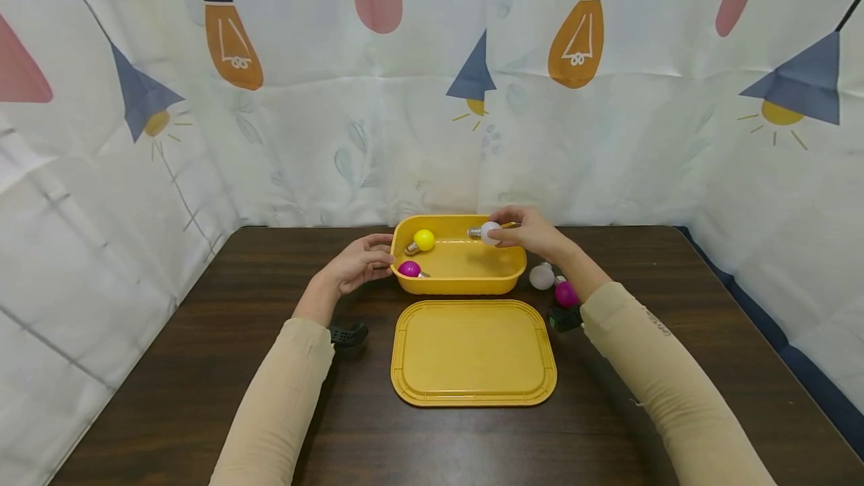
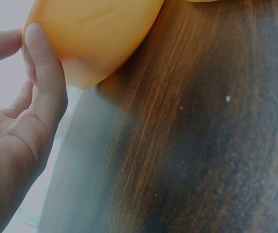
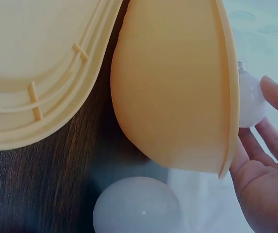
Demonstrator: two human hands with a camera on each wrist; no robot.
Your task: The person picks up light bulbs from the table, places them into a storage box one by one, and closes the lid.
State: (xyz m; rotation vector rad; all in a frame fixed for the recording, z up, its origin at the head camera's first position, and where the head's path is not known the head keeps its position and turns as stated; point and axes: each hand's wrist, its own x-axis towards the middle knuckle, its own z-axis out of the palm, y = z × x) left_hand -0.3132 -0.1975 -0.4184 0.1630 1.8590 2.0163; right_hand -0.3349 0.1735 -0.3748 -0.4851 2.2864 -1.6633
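In the head view my left hand grips the left end of a yellow plastic box, thumb and fingers at its rim. My right hand pinches a white light bulb by its round part, over the right side of the box, its metal base pointing left. Within the box a yellow light bulb lies at the back left and a magenta light bulb at the front left. The right wrist view shows the held bulb partly hidden behind the box wall.
In front of the box a yellow lid lies flat on the dark wooden table. Right of the box, beneath my right forearm, are another white bulb and another magenta bulb. A printed curtain hangs behind the table.
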